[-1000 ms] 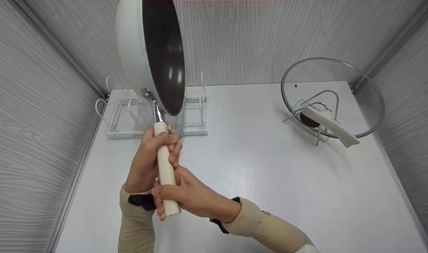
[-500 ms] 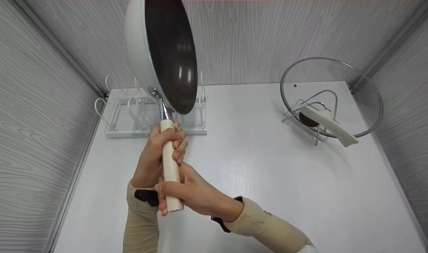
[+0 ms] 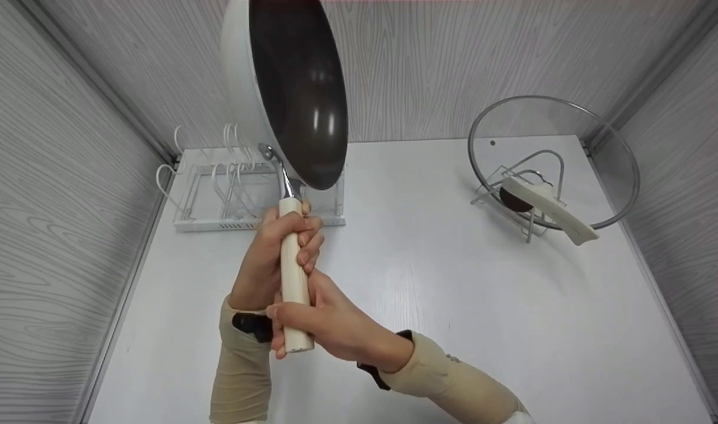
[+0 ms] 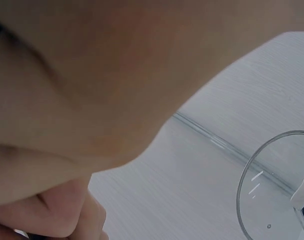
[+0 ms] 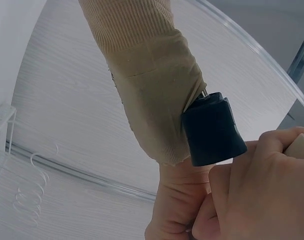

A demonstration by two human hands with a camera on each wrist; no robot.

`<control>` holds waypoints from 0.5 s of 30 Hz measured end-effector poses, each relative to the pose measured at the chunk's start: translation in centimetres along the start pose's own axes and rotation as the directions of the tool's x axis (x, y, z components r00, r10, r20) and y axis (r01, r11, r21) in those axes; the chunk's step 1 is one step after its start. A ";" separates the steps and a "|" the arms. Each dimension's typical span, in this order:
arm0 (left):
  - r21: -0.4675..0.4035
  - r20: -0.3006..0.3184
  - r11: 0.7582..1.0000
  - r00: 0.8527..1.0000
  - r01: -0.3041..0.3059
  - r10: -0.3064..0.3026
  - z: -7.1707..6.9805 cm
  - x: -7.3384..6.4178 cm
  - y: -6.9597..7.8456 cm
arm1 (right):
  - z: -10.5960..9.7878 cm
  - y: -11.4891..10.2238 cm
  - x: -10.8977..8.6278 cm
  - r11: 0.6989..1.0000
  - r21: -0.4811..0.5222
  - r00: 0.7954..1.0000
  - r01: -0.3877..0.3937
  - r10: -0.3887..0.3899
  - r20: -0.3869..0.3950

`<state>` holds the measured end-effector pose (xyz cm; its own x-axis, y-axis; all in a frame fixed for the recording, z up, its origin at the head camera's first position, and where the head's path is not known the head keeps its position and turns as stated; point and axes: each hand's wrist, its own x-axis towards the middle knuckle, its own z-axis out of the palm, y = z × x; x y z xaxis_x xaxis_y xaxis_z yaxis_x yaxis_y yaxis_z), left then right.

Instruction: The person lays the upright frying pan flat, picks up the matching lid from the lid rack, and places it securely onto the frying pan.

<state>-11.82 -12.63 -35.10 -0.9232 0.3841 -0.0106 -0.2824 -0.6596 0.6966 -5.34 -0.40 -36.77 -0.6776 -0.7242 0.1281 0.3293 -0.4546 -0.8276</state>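
Over a white table [image 3: 441,294], the pan [image 3: 297,97] extends beyond left hand [image 3: 268,253] and right hand [image 3: 333,324] gripping its handle [image 3: 293,274].

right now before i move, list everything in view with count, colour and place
pan: one, white outside, dark brown inside, held up, overlapping the rack from the head view
handle: one, cream, on the pan
rack: one, white, back left
lid: one, clear with grey rim and cream grip, at the stand
stand: one, grey wire, back right
table: one, white, below
walls: three, grey wood-grain, left, back, right
wrist devices: two, black, one per wrist
sleeves: two, tan, forearms
left hand: one, bare, gripping the handle nearer the pan
right hand: one, bare, gripping the handle's end
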 end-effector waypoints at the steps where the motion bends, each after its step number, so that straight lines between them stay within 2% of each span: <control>1: -0.009 0.001 1.000 1.000 0.004 -0.004 0.0 0.1 0.0 | 0.0 0.0 0.0 1.000 -0.001 1.000 0.000 0.000 -0.006; 10: -0.074 0.074 0.997 0.997 0.036 -0.031 -0.3 0.7 -0.4 | -0.3 0.0 0.0 1.000 -0.002 0.999 0.009 -0.009 -0.042; 15: -0.076 0.072 0.995 0.996 0.063 -0.058 -0.4 0.9 -0.5 | -0.4 0.1 0.0 1.000 -0.010 0.997 0.016 -0.017 -0.072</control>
<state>-12.63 -12.21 -35.81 -0.8843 0.4670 0.0006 -0.3591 -0.6808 0.6384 -5.52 -0.23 -37.07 -0.7289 -0.6770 0.1019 0.3122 -0.4611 -0.8306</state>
